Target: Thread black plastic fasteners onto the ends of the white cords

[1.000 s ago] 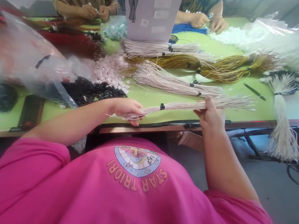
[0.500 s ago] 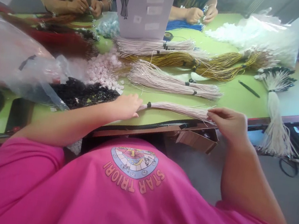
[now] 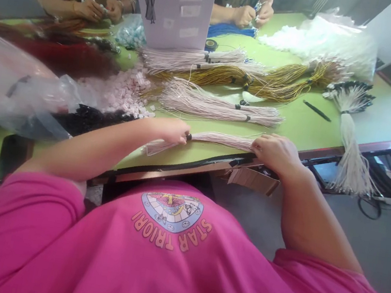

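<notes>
A thin bundle of white wires [image 3: 222, 139] lies along the near edge of the green table, held between my two hands. My left hand [image 3: 175, 131] is closed around it beside a black tie [image 3: 188, 136], and the loose wire ends fan out below my wrist. Closed on the bundle's other end is my right hand [image 3: 273, 151], its fingers bent over the wires. Just behind lies a thicker bundle of white wires [image 3: 216, 104] with black ties.
Yellow wires [image 3: 278, 85] stretch behind. Left are pink connectors [image 3: 126, 89], black pieces [image 3: 93, 119] and plastic bags [image 3: 41, 94]. A white wire bundle [image 3: 347, 135] hangs over the right edge near a black pen [image 3: 317, 111]. Two people work across the table [image 3: 293, 131].
My right hand has moved left and curled over the bundle's end. My left hand has turned, and loose wire ends now show beneath it. The whole view has shifted slightly.
</notes>
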`<move>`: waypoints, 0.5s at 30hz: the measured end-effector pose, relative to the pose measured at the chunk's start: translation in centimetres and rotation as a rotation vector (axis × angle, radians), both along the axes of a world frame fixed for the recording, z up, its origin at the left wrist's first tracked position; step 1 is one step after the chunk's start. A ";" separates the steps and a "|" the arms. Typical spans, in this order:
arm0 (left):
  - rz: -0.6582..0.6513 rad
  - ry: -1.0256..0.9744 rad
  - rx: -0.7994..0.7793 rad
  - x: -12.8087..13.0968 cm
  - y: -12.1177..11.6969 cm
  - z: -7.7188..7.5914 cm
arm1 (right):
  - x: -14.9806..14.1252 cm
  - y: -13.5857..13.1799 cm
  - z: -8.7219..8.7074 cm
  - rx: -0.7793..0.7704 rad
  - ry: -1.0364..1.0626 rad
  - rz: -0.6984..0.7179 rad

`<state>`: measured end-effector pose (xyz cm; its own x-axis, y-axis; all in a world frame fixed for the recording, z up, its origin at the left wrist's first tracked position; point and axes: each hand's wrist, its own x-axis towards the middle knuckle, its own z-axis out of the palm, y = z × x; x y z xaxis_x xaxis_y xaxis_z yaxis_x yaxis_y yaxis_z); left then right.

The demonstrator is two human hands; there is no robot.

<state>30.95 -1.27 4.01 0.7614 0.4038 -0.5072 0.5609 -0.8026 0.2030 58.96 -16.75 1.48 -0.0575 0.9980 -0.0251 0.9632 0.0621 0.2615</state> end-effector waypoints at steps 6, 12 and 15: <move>0.004 0.133 -0.344 -0.1 3.9 1.7 | -0.5 -0.1 0.2 0.000 -0.060 0.014; 0.066 0.096 -0.441 -2.6 5.8 6.3 | 0.3 -0.2 -0.5 -0.010 0.001 -0.123; 0.086 0.082 -0.266 -2.8 5.9 6.2 | 0.4 -0.1 -0.7 -0.022 0.054 -0.129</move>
